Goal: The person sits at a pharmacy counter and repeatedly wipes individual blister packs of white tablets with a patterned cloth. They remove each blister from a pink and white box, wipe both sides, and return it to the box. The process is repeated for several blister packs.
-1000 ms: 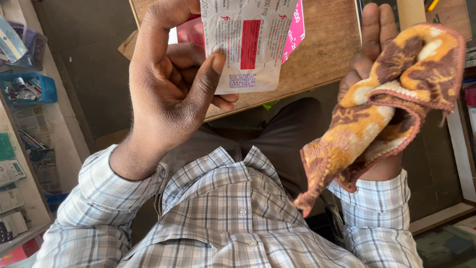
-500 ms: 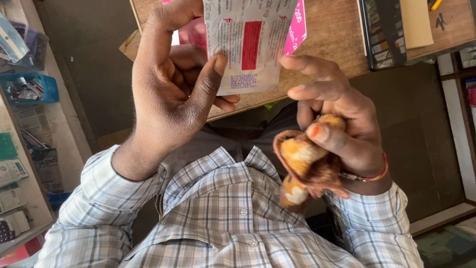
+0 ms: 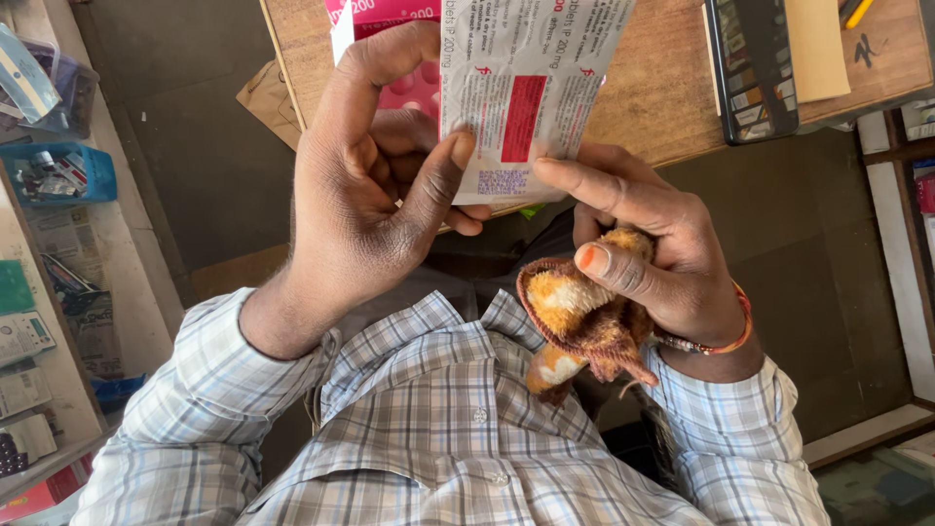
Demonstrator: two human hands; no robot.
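Holding a silver tablet strip point(image 3: 521, 93) up between both hands, above the wooden surface point(image 3: 672, 88).

Left hand point(image 3: 375, 205) pinches the strip's lower left corner, thumb pressed on its face, a pink strip point(image 3: 409, 58) tucked behind. Right hand point(image 3: 648, 258) touches the strip's lower right edge with one finger, its grip curled tight around a bunched brown-and-yellow cloth point(image 3: 579, 317), near the checked shirt point(image 3: 438, 429). Far right, a calculator point(image 3: 750, 68) lies on the surface.
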